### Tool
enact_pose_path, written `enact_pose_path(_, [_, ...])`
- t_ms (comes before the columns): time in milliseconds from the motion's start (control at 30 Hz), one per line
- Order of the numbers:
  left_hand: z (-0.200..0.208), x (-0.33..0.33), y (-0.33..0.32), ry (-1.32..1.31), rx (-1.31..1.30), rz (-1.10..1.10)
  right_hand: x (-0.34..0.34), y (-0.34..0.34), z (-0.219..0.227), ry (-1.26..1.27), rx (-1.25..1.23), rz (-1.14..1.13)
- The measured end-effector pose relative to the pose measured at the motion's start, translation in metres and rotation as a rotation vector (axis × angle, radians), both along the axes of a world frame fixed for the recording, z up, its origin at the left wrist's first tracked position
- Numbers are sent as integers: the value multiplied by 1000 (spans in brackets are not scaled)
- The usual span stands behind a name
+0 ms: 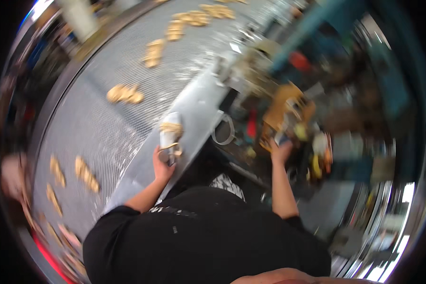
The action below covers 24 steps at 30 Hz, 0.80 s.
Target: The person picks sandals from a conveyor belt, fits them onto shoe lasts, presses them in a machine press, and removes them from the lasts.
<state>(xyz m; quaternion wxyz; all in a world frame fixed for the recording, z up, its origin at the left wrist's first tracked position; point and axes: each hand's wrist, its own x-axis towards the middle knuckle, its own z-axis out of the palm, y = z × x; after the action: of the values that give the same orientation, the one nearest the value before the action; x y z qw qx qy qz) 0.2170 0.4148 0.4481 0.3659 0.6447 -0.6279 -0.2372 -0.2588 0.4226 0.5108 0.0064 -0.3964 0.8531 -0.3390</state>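
Nearest the camera, a black shirt (208, 241) fills the lower part of the view, with two bare arms reaching out from it. Judging by how things lie, the work looks partway along: the pale shoe form (167, 139) already has tan straps (172, 127) wrapped across its far part and another band lower down, close to the fingers. Whether those straps are fully fixed, or what remains to be done to them, cannot be told; nor can I say if the tan strappy pieces (125, 94) spread along the ribbed grey belt (106, 142) are finished or waiting. That form is in the left hand (161, 168), which is closed around its near end, the other end pointing away from the body, over the smooth metal desk (201, 99) beside the belt; contact with the desk is unclear. Well apart from the form, the right hand (281, 150) is at the near edge of an orange-brown object (280, 100); blur hides whether its fingers are spread, narrowed or gripping something.
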Motion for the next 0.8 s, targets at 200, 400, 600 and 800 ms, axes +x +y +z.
enact_pose_path(200, [2,19,-1,-121,-9,-216,-40,18,-1,225,-333,-71])
enact_pose_path(400, [8,76,27,-24,-22,-82,-2,-3,36,232,7,-123])
enact_pose_path(600, [-6,265,67,-186,-133,747,25,-4,43,253,93,-246])
enact_pose_path(800, [-74,537,75,-402,651,1278,-19,9,3,547,-32,-287])
